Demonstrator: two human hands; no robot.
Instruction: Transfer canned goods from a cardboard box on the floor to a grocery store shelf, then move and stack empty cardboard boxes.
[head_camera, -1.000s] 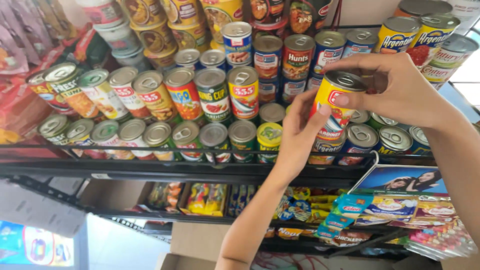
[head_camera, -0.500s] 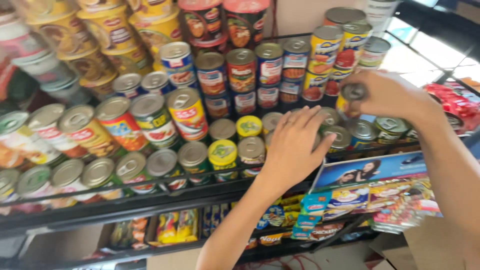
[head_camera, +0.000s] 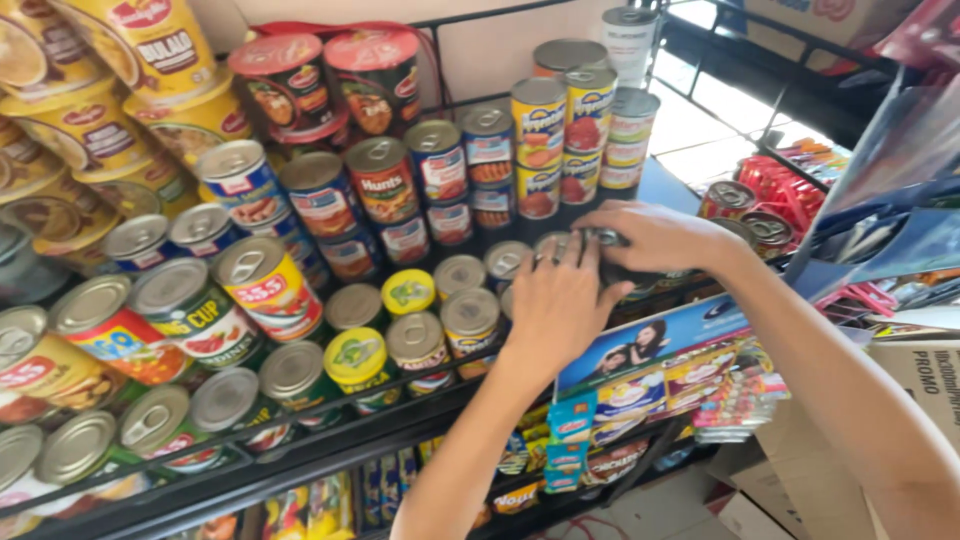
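The small can (head_camera: 600, 240), of which only the metal top shows, sits low at the front of the black wire shelf (head_camera: 300, 450), under the right hand (head_camera: 655, 237), whose fingers curl together onto its top; whether they clamp its sides cannot be told. The left hand (head_camera: 562, 300) lies flat, fingers slightly spread, over the neighbouring low cans (head_camera: 470, 315). Risk, as a judgement: the shelf is packed tight, so a sideways nudge from either wrist could tip the two-high stack of yellow-labelled cans (head_camera: 540, 150) just behind, or push a front can over the shelf edge toward the hanging sachet strips (head_camera: 640, 395) below. All cans appear sealed, pull-tab lids intact, so contents are not visible; labels picture tomato, fish and fruit. The red tray (head_camera: 780, 185) at right holds small packets.
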